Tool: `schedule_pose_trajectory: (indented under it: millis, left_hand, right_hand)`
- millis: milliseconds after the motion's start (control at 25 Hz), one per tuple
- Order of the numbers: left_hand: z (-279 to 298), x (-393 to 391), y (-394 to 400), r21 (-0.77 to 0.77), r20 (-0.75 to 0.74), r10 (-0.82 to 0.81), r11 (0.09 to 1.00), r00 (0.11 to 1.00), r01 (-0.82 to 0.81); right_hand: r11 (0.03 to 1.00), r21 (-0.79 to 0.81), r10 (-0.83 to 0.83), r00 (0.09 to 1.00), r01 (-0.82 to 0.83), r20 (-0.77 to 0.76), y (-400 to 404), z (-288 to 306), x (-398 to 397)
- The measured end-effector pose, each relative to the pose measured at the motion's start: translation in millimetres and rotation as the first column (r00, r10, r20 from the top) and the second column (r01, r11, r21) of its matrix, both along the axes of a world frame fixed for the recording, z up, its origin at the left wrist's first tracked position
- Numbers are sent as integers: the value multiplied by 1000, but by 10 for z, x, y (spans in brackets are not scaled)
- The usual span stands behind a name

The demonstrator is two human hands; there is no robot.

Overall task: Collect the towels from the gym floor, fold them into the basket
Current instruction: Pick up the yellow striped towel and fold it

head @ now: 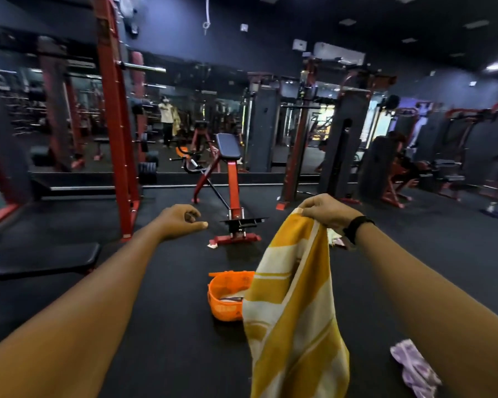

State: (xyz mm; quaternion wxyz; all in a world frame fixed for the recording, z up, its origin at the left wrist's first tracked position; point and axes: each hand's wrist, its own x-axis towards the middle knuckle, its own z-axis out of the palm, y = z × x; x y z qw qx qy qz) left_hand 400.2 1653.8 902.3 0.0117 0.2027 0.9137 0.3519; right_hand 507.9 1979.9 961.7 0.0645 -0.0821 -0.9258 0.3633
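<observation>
I see both arms stretched forward. The left hand (181, 218) hangs free, fingers loosely curled, holding nothing. The right hand (327, 209), a dark band at its wrist, pinches cloth.

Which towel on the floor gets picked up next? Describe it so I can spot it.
Start at the orange basket on the black floor. Look right, past the hanging yellow towel, under the right forearm. There lies a crumpled lilac towel, the only pale purple patterned cloth.
</observation>
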Motion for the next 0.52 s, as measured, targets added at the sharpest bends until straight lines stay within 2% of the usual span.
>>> schedule_pose_trajectory:
  millis: [160, 240, 360, 520]
  left_hand:
    - [-54, -749, 238, -6, -5, 13, 1000, 1000, -13]
    - [-30, -1137, 399, 44, -8, -29, 999, 1000, 29]
    - [107, -1670, 718, 138, 41, -173, 976, 984, 166]
    - [351, -2425, 1218, 132, 126, -356, 931, 926, 340]
  right_hand:
    - [991, 69, 119, 992, -115, -53, 60, 17, -912]
    - [987, 87, 143, 985, -135, -92, 103, 21, -1341]
    - [979, 90, 193, 976, -184, -102, 170, 70, -1975]
    - [966, 87, 248, 967, -243, -58, 248, 283, -2762]
